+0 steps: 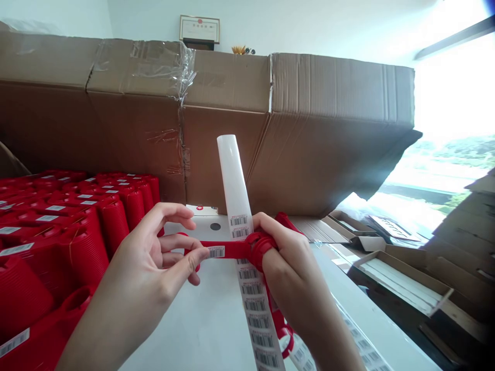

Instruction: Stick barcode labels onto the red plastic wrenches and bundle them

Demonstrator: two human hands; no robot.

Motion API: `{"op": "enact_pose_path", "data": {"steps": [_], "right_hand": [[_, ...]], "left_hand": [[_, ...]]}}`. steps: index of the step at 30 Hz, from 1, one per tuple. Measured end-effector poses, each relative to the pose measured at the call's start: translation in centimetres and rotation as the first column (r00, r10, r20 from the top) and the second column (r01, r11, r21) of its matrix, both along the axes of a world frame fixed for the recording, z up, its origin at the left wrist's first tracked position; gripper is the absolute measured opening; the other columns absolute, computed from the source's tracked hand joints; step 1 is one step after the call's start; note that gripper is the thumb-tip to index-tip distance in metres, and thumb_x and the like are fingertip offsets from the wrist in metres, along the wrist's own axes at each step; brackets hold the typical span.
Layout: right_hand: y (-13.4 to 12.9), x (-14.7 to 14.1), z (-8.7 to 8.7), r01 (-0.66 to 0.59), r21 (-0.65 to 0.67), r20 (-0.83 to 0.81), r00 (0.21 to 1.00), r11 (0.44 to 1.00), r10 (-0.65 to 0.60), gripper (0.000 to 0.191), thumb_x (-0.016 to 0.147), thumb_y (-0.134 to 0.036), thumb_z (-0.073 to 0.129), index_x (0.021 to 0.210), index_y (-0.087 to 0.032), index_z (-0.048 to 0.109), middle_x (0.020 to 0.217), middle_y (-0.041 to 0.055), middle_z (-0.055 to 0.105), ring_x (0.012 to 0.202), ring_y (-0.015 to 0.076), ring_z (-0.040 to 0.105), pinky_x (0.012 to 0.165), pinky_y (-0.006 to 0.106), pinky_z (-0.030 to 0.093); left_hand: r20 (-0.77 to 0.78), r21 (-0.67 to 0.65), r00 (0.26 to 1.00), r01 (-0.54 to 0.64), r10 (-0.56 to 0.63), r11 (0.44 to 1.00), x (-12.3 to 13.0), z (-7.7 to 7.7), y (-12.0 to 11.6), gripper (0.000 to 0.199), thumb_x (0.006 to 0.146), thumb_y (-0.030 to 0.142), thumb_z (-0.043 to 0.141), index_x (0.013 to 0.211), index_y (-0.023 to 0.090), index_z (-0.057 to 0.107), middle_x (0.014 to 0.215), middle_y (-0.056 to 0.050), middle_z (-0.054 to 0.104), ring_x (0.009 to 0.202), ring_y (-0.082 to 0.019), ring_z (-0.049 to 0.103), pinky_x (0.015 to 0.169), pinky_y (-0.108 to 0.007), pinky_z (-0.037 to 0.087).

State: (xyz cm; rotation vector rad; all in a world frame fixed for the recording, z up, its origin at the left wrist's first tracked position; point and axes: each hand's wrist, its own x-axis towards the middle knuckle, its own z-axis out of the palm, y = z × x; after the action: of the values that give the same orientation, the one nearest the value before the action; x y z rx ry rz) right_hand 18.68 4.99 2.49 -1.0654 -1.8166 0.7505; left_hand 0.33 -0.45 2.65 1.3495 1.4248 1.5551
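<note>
In the middle of the view a red plastic piece (235, 250), a flat bar with a rounded ringed end, lies level across a strip of barcode labels (253, 289). My right hand (288, 257) is closed around its ringed end, next to the strip. At the other end, the thumb of my left hand (166, 263) presses on a small barcode label (216, 252) stuck to the bar, with fingers behind it. The strip's bare white backing (234, 170) stands up beyond the hands. My right hand partly hides more red plastic below it.
Stacks of nested red plastic pieces (127, 203) bearing white labels fill the left side. A large cardboard carton (228, 82) spans the back. On the right, an open cardboard box (402, 283) holds white items. More label strips (363, 342) lie on the white tabletop (193, 319).
</note>
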Motion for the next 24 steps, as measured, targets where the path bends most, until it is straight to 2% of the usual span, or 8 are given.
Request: {"op": "enact_pose_path", "data": {"steps": [8,12,16,20,24], "right_hand": [[-0.2,0.0,0.2,0.010,0.024,-0.003,1.000,1.000,-0.010,0.025,0.087,-0.007,0.039,0.072,-0.023,0.051,0.064,-0.0020,0.054,0.057,0.0137,0.045,0.043,0.024,0.031],[-0.3,0.1,0.2,0.015,0.035,0.001,1.000,0.999,-0.015,0.026,0.088,-0.008,0.039,0.072,-0.023,0.053,0.065,-0.0018,0.055,0.058,0.0139,0.047,0.043,0.024,0.030],[-0.3,0.2,0.1,0.006,0.051,-0.007,1.000,0.999,-0.006,0.027,0.089,-0.008,0.038,0.073,-0.023,0.053,0.065,-0.0024,0.056,0.059,0.0142,0.047,0.045,0.023,0.034],[-0.2,0.1,0.1,0.001,0.029,-0.017,1.000,1.000,-0.001,0.026,0.090,-0.009,0.039,0.074,-0.023,0.052,0.066,-0.0026,0.056,0.059,0.0145,0.047,0.045,0.024,0.034],[-0.8,-0.1,0.3,0.003,0.031,-0.048,0.999,1.000,-0.002,0.024,0.089,-0.007,0.039,0.072,-0.023,0.048,0.067,-0.0028,0.057,0.062,0.0139,0.049,0.051,0.023,0.037]], "left_hand": [[0.017,0.017,0.999,0.035,-0.036,0.999,0.2,0.0,0.1,0.043,0.073,0.020,0.083,0.106,0.031,0.058,0.107,0.002,0.057,0.087,-0.019,0.072,0.057,-0.021,0.062],[0.024,0.017,1.000,0.010,-0.010,1.000,0.4,0.0,0.1,0.043,0.071,0.024,0.085,0.104,0.029,0.059,0.108,0.001,0.060,0.088,-0.019,0.072,0.058,-0.020,0.061],[0.049,-0.017,0.998,0.030,-0.029,0.999,0.6,-0.2,0.4,0.046,0.071,0.026,0.086,0.107,0.029,0.058,0.093,0.002,0.064,0.083,-0.018,0.071,0.059,-0.019,0.060],[0.023,0.019,0.999,0.040,-0.041,0.999,0.6,-0.4,0.9,0.040,0.076,0.032,0.084,0.108,0.030,0.059,0.105,0.001,0.061,0.085,-0.015,0.068,0.068,-0.020,0.062],[0.052,0.042,0.997,0.057,-0.059,0.997,0.1,-1.6,1.0,0.045,0.073,0.037,0.088,0.107,0.028,0.059,0.100,0.002,0.065,0.081,-0.015,0.069,0.073,-0.023,0.063]]}}
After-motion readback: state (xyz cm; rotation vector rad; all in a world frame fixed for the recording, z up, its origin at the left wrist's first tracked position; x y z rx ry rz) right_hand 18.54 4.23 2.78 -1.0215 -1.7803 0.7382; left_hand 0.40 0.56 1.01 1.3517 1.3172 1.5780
